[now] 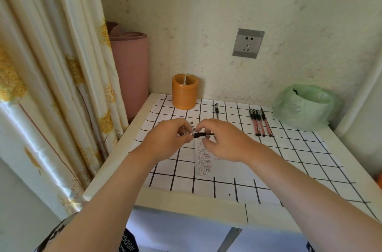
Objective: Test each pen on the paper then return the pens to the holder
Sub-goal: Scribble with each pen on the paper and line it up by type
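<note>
Both hands meet above the middle of the table and hold one black pen level between them. My left hand pinches its left end, and my right hand pinches its right part. Beneath them lies a narrow strip of paper covered in small printed marks. An orange cylindrical holder stands at the back of the table, with no pens showing above its rim. One black pen lies alone behind the hands. Several pink-barrelled pens lie side by side to the right.
A white cloth with a black grid covers the table. A green plastic bag sits at the back right. A rolled pink mat and curtains stand to the left, and a wall socket is behind.
</note>
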